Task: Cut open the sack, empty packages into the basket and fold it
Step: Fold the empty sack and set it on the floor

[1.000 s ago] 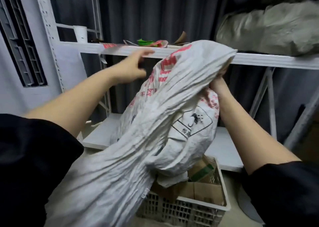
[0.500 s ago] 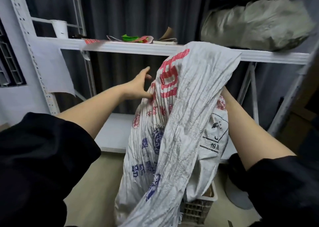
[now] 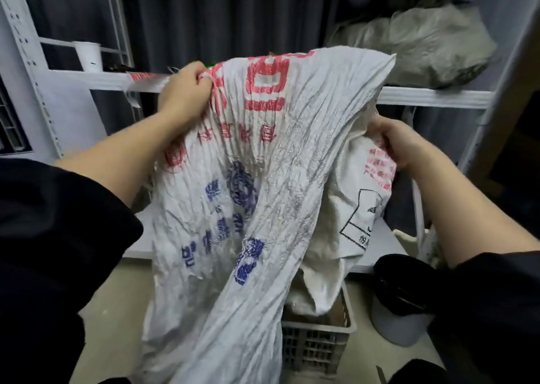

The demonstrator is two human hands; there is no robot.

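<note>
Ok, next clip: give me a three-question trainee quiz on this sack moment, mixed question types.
1. True or false: both the left hand and the right hand grip the sack.
2. What stands under the hanging sack, low on the right? A) the basket B) a chair C) a ladder
3. Fill in: the white cup stands on the ___.

Key: 1 true; 2 A; 3 shelf.
</note>
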